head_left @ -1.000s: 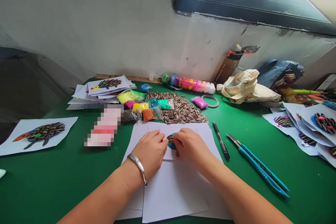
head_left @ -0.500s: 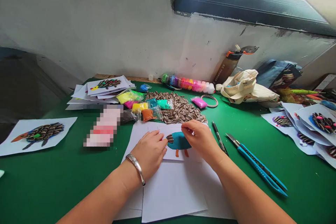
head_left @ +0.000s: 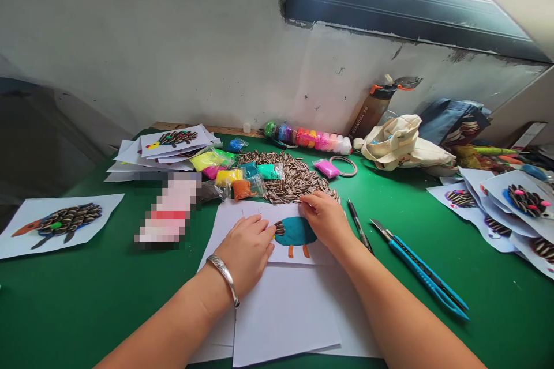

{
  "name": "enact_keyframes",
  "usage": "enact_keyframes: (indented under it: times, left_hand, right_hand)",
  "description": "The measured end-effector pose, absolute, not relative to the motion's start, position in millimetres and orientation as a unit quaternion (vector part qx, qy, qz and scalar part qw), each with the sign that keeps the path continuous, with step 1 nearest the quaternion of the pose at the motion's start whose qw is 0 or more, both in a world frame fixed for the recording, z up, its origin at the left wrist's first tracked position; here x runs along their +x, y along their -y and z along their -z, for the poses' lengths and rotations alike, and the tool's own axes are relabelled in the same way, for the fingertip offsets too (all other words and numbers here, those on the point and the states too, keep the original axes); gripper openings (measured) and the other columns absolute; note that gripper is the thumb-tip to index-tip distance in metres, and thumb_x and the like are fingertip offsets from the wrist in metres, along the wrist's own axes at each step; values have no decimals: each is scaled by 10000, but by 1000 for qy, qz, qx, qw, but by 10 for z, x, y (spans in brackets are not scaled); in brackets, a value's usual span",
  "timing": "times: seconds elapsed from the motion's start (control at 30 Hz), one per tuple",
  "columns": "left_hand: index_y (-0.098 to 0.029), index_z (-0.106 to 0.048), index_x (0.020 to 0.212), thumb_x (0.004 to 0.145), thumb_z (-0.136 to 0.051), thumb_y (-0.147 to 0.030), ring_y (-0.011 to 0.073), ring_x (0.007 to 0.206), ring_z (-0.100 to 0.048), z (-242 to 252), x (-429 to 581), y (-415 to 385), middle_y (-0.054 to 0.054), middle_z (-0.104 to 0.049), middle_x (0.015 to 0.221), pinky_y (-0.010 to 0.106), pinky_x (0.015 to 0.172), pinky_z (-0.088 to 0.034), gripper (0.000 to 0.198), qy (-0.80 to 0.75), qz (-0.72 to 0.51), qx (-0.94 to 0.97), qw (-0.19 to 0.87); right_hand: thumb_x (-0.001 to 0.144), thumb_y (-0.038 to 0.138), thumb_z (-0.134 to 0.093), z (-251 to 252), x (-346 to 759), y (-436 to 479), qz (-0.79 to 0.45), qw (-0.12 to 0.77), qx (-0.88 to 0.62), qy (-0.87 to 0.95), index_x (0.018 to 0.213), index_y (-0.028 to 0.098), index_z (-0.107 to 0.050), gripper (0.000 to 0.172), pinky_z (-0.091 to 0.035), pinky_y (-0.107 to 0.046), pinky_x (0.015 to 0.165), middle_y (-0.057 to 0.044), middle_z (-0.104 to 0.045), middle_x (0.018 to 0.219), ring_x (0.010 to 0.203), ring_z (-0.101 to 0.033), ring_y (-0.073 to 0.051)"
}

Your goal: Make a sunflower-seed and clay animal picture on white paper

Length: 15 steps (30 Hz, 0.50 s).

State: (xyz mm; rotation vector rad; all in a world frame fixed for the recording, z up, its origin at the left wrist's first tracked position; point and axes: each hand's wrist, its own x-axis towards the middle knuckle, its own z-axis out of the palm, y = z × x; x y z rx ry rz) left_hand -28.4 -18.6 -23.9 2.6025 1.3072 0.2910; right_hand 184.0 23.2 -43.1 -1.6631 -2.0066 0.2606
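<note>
A blue oval of flattened clay point(head_left: 298, 231) with two orange legs is stuck on a white sheet point(head_left: 279, 256). Several striped sunflower seeds point(head_left: 280, 228) lie at its left end. My left hand point(head_left: 247, 248), with a silver bangle at the wrist, rests flat on the sheet's left side, partly covering the oval's left tip. At the oval's upper right edge is my right hand point(head_left: 326, 220), fingertips pinched together; whatever is between them is hidden. Just beyond it spreads a pile of sunflower seeds point(head_left: 298, 176).
Bagged coloured clay point(head_left: 229, 177) sits left of the seeds. To the right are a pen point(head_left: 359, 225), a blue craft knife point(head_left: 422, 274) with its blade showing, and a tape ring point(head_left: 355, 166). Seed pictures point(head_left: 69, 222) lie on both sides. A bottle point(head_left: 372, 106) and cloth bag point(head_left: 402, 141) stand behind.
My right hand has shifted off the blue oval toward its upper right edge, uncovering more of the clay. My left hand stays in place. The view has shifted slightly.
</note>
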Motion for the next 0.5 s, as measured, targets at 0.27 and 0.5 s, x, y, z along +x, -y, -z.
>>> enact_keyframes:
  times: [0.27,0.5]
  left_hand:
    - [-127,-636,1077,875,-471,-151,311,1148,-513,264,-278,166,137,-631,1126,501,999,-421,262,-441,-93,889,86]
    - [-105,-627,1094,877,-477,-162,304,1150,-512,268,-276,161,141,-632,1118,482,1011,-418,269,-442,-94,888,90]
  right_hand:
    - [875,144,-500,493,1766,-285,4,193,-610,768,816,210,-704,222,-358,-254,712,-45,-632,822,823,-527,-172]
    - [863,139,-523,487,1756,-255,92,133,-592,789,693,197,-623,206,-321,-267,670,-32,-605,763,736,-488,-162]
